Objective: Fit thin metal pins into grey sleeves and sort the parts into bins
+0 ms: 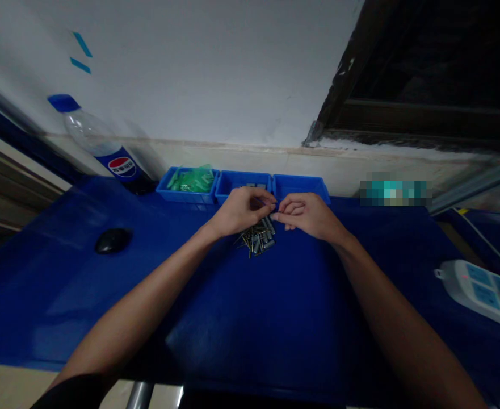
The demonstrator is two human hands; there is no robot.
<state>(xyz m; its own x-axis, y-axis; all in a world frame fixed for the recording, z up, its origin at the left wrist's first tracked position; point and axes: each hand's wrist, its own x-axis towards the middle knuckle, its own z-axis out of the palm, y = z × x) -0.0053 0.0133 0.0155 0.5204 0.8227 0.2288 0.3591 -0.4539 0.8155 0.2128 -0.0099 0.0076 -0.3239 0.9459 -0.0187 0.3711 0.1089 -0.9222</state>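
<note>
Both my arms reach forward over a blue table. My left hand and my right hand meet fingertip to fingertip just above a small pile of metal parts with thin pins. Each hand is closed in a pinch, and whatever sits between the fingertips is too small to name. Right behind the hands stand three blue bins in a row: the left bin holds green plastic bags, the middle bin holds a few grey parts, and the right bin looks empty.
A Pepsi bottle with a blue cap leans at the back left. A black mouse lies on the left of the table. A white power strip sits at the right edge. A wall rises behind the bins.
</note>
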